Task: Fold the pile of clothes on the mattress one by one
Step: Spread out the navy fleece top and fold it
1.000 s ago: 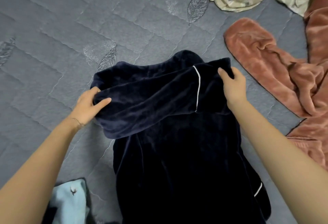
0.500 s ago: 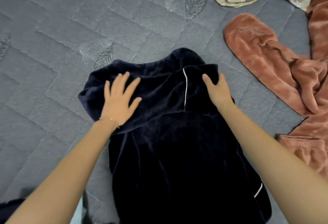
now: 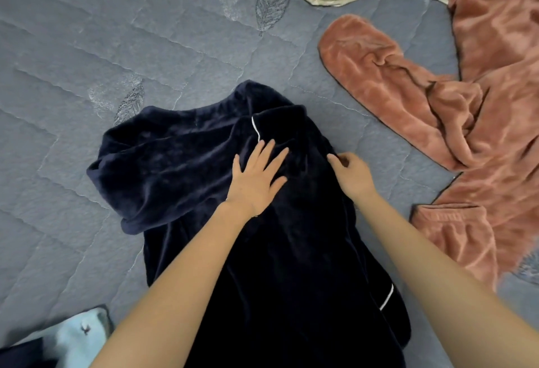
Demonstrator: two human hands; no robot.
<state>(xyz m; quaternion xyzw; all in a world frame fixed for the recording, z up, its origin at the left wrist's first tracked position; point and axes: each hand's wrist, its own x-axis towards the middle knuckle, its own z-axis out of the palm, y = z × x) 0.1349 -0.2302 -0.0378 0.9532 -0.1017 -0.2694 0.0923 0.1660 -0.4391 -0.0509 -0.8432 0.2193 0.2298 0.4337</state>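
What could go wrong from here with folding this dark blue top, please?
The sleeve folded across the dark blue top still bulges at the left, so it may spring open once the flat left hand lifts. The right hand pinches the right edge; pulling could drag the top toward the pink garment beside it.

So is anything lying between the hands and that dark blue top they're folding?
Nothing visible does. The left hand lies flat on the dark blue top, and the right hand pinches its right edge. The pink garment lies apart to the right on the mattress, clear of the top.
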